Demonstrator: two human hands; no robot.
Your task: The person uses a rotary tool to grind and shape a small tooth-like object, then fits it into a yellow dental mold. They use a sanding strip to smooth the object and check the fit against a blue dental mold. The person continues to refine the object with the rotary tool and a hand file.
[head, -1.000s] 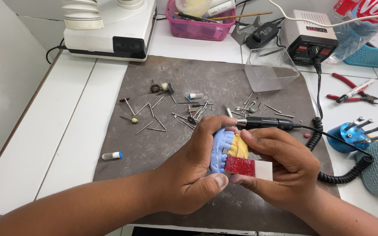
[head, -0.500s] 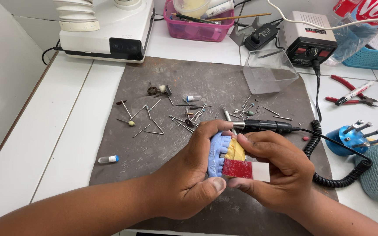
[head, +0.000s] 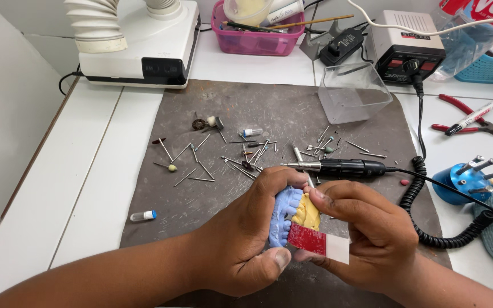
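Head view: both hands still grip dental model; unchanged.

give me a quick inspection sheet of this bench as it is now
surface: grey mat on a white tiled bench
job's things: blue and yellow dental model with a red and white strip against it
clutter: loose burs, small vial, clear tub, red pliers, blue bur stand
grippers: left hand and right hand both grip the model; right also pinches the strip
cables: coiled cord from handpiece to control box
surroundings: white extractor, pink basket
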